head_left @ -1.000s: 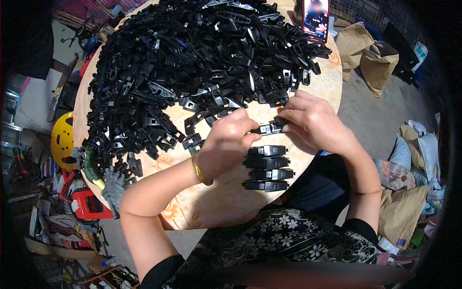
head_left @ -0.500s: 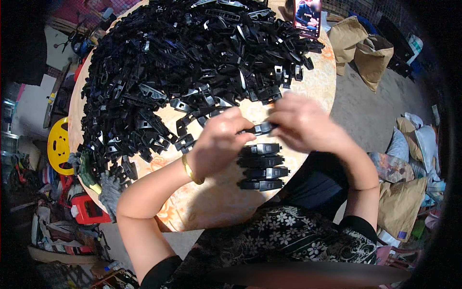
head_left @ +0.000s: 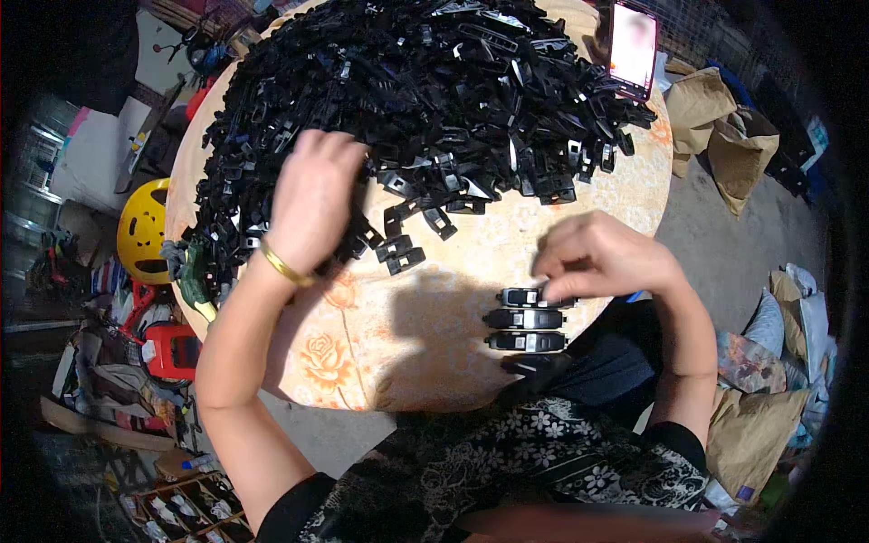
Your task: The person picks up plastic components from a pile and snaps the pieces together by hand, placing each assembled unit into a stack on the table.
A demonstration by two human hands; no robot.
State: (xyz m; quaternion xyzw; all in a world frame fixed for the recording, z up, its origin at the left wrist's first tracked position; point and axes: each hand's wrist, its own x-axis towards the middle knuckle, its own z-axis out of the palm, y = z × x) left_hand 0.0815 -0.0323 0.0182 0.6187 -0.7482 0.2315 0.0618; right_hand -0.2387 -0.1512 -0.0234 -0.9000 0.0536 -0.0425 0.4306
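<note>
I am working at a round table (head_left: 407, 362) covered with a pale cloth printed with orange roses. A heap of small black plastic clips (head_left: 425, 100), far too many to count, is covering the far half of the table, and a few loose ones, about five, are lying scattered just off its near edge. Close to the table's near edge, four assembled black plastic clips (head_left: 526, 329) are lying in a neat column, one below the other; the nearest one is sitting in shadow at the very rim.

My left hand (head_left: 312, 201), with one gold bangle (head_left: 282, 266) on the wrist, is reaching forward, palm down, with fingers spread loosely open and resting on the near left fringe of the heap; I cannot tell whether anything is under the palm. My right hand (head_left: 602, 258) is hovering near the right edge of the table, fingers curled and pinched down, their tips touching the farthest clip of the column.

One phone with a lit screen (head_left: 633, 48) is standing at the far right edge of the table. One yellow helmet (head_left: 145, 231) is lying on the floor beyond the left edge.
</note>
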